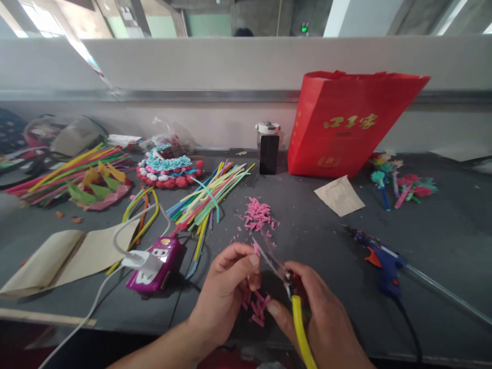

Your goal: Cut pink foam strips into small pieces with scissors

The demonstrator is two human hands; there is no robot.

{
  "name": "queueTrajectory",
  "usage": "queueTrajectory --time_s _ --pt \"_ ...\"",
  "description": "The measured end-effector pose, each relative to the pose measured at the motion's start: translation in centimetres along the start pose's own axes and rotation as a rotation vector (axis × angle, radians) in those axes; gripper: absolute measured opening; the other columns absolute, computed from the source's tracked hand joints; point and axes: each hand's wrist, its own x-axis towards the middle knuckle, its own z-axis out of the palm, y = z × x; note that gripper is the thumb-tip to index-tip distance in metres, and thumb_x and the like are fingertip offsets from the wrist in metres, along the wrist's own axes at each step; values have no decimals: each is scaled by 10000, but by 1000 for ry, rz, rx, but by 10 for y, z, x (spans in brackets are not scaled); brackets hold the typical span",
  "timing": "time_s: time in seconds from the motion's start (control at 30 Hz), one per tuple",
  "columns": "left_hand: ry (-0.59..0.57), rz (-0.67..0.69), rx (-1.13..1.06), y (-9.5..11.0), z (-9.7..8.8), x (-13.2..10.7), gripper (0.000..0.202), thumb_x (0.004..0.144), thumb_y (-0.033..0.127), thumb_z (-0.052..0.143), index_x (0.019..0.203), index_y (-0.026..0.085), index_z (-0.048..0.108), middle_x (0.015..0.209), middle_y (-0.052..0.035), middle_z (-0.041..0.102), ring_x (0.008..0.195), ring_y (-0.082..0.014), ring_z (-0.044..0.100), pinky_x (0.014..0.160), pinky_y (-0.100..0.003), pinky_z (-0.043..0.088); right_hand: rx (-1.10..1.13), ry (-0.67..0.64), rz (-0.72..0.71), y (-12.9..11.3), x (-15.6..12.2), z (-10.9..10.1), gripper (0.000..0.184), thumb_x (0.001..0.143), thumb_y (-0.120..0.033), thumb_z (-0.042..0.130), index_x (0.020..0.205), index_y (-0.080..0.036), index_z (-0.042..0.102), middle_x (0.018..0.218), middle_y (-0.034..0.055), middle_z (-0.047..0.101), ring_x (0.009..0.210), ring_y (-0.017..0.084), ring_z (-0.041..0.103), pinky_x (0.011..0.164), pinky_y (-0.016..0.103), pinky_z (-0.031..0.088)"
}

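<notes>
Between thumb and fingers, my left hand (234,279) pinches a small pink piece (256,249), its tip showing above the fingertips. Scissors (302,330) with yellow handles are in my right hand (323,310); their blades stand apart and point up and left, close beside the pink piece. Just beyond the blades lies a heap of short pink pieces (258,213) with tiny scraps around it. More cut pink pieces (258,310) rest on the dark table below, between my two hands.
Left of my hands sits a purple power strip (156,264) with a white plug and cable. Behind it lie colourful sticks (215,195). A phone (269,155) leans before a bottle, beside a red bag (349,128). On the right lies a blue glue gun (378,259).
</notes>
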Motion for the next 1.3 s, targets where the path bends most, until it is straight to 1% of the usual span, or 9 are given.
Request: queueTrajectory --time_s 0.17,0.3,0.43,0.63,0.73,0.83,1.0,1.13,1.3 --pt "-6 30 -30 -2 2 -3 120 771 234 733 761 176 628 560 52 556 518 -64 469 545 -182 375 -55 8 -53 -2 1 5 401 871 -396 596 1187 -201 444 961 80 642 861 223 668 710 332 564" --pt "-5 27 -19 -5 3 -5 151 772 257 736 741 171 616 572 49 551 523 -61 462 562 -184 383 -78 9 -39 -3 0 9 381 876 -397 591 1174 -200 456 952 79 646 857 231 674 706 340 566" --pt "4 0 -29 -8 4 -6 155 766 264 740 764 176 612 571 48 550 524 -69 468 578 -196 397 -78 31 -32 -3 -1 11 336 895 -395 560 1156 -204 469 941 78 661 838 224 685 688 331 570" --pt "26 19 6 -6 5 -6 153 754 268 747 753 176 624 604 33 580 550 -81 486 567 -193 392 -102 37 -50 -2 -1 10 309 916 -418 524 1131 -200 482 882 75 688 771 222 704 638 325 581" --pt "22 30 12 -5 4 -6 139 760 264 738 747 174 633 603 26 584 566 -88 495 580 -198 397 -106 16 -64 -1 0 9 295 927 -412 509 1133 -202 487 892 78 704 776 220 718 636 314 588" --pt "16 35 12 -5 3 -5 118 764 246 732 747 174 640 605 22 581 582 -93 501 600 -206 405 -107 24 -72 0 0 9 270 943 -411 481 1119 -206 495 892 78 713 786 217 726 645 307 593" --pt "29 68 24 -5 3 -4 130 742 256 752 738 173 652 612 23 584 590 -92 503 607 -206 406 -112 10 -82 1 1 8 279 942 -420 490 1130 -214 485 878 57 710 773 206 724 647 304 593" --pt "45 101 73 -6 2 -3 138 742 254 756 716 169 651 630 19 600 605 -93 515 620 -208 413 -156 20 -90 2 1 7 332 926 -444 508 1149 -202 472 903 72 702 785 226 718 639 332 591" --pt "54 97 89 -7 1 -3 129 752 245 748 724 168 649 643 14 610 611 -97 530 633 -217 422 -150 29 -97 1 0 8 341 926 -455 505 1143 -194 482 903 81 703 789 231 717 639 332 590"
